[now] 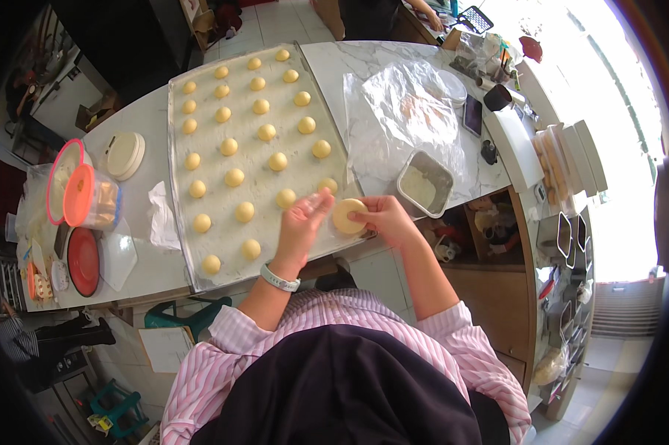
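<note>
A flat, round piece of pale yellow dough (345,216) is held over the near right corner of the tray. My right hand (388,218) pinches its right edge, with the thumb lying across its face. Just left of it, my left hand (302,225) is raised, apart from the disc, its fingers drawn together and slightly blurred. Whether those fingers hold anything is hidden. Rows of small dough balls (266,132) cover the big lined tray (217,211) under my hands. One ball (327,185) sits just beyond my fingertips.
To the right stands a metal tin (425,183) with white powder in it, beside a crumpled plastic sheet (401,111). A phone (473,115) lies farther back. On the left are a red plate (83,261), an orange-rimmed tub (90,196) and round cream lids (124,155).
</note>
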### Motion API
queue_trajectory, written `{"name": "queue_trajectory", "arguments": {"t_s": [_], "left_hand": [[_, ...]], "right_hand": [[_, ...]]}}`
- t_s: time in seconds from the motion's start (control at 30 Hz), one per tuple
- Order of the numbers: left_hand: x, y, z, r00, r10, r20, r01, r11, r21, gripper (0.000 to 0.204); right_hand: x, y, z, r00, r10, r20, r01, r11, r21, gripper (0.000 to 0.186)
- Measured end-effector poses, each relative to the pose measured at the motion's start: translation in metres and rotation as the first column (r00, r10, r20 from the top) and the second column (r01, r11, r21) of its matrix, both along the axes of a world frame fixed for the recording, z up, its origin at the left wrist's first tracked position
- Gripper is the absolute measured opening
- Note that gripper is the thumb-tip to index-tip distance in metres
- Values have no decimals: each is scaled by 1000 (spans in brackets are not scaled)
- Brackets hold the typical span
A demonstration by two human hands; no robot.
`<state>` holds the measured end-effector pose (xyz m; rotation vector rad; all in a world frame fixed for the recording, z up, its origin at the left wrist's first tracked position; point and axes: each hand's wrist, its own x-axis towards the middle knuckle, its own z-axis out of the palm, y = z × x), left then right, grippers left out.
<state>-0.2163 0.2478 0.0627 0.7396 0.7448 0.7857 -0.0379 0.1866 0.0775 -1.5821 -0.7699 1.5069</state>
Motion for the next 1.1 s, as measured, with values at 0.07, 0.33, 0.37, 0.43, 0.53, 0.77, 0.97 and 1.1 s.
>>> {"name": "queue_trajectory", "arguments": {"t_s": [0.07, 0.33, 0.37, 0.43, 0.53, 0.77, 0.97, 1.1], "left_hand": [[-10, 11, 0, 992, 102, -74, -100, 994, 39, 41], [-43, 8, -15, 967, 239, -92, -231, 969, 86, 29], [-42, 5, -17, 965, 238, -109, -224, 966, 126, 28], [-39, 0, -21, 964, 224, -147, -194, 962, 193, 26], [-23, -5, -22, 972, 167, -164, -120, 956, 267, 24], [-36, -5, -9, 997, 78, -8, -78, 997, 16, 31], [-42, -21, -9, 755, 17, 655, 420, 755, -503, 69], [-84, -13, -13, 772, 277, 572, 61, 863, -501, 78]], "right_hand": [[5, 5, -9, 991, 71, 115, -69, 997, -24, 33], [13, -2, 54, 525, -231, 819, -47, 953, 299, 20], [37, -6, 55, 414, -386, 824, -65, 891, 449, 19], [79, -3, 56, 377, -193, 906, -15, 977, 214, 16], [107, 0, 9, 262, 147, 954, -147, 983, -111, 19], [79, -12, 40, 171, 81, 982, -247, 968, -38, 22], [-56, -34, 29, 227, 69, 972, -737, 664, 125, 51], [-94, -22, -6, 207, 73, 975, -750, 652, 111, 66]]}}
